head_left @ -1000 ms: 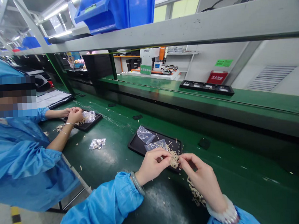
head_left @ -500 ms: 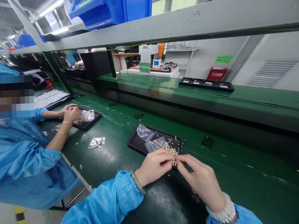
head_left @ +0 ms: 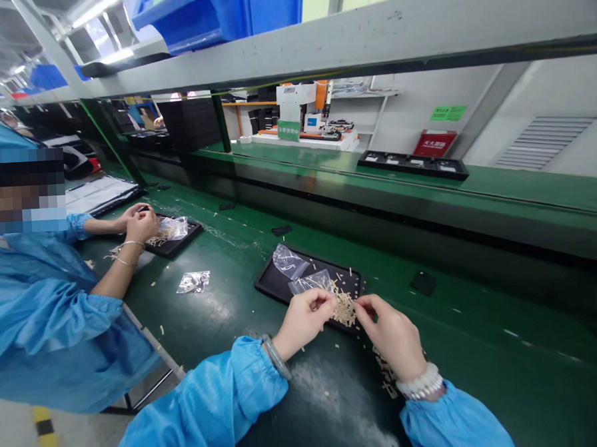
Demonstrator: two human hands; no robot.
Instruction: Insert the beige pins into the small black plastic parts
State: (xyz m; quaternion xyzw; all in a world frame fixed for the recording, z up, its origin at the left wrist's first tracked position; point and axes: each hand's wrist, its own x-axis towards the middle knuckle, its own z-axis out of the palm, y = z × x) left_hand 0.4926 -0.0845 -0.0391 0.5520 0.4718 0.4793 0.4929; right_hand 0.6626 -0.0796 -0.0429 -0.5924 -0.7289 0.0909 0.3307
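Note:
A black tray (head_left: 270, 286) lies on the green bench, with a heap of small beige strip-like pieces (head_left: 346, 309) at its near right end. Over the heap's left edge, my left hand (head_left: 304, 322) has thumb and fingertips pinched together. My right hand (head_left: 392, 335) pinches at the tray's right edge, close to the heap. Whatever sits between the fingertips of either hand is too small to make out. Two clear plastic bags, one at the back (head_left: 288, 261) and one nearer the heap (head_left: 312, 281), rest in the tray. More beige pieces (head_left: 387, 379) lie beside my right wrist.
At left, a co-worker's hands (head_left: 141, 222) are over another black tray (head_left: 179, 243) with similar pieces. A small clear bag (head_left: 193, 282) lies between the trays. Dark flat parts (head_left: 424, 282) dot the bench. A grey shelf beam (head_left: 369, 36) crosses above, holding blue bins (head_left: 218, 17).
My hands, which met at the fingertips over the heap, have moved apart. The left has shifted slightly left and up; the right has drawn a little back, uncovering pieces by its wrist.

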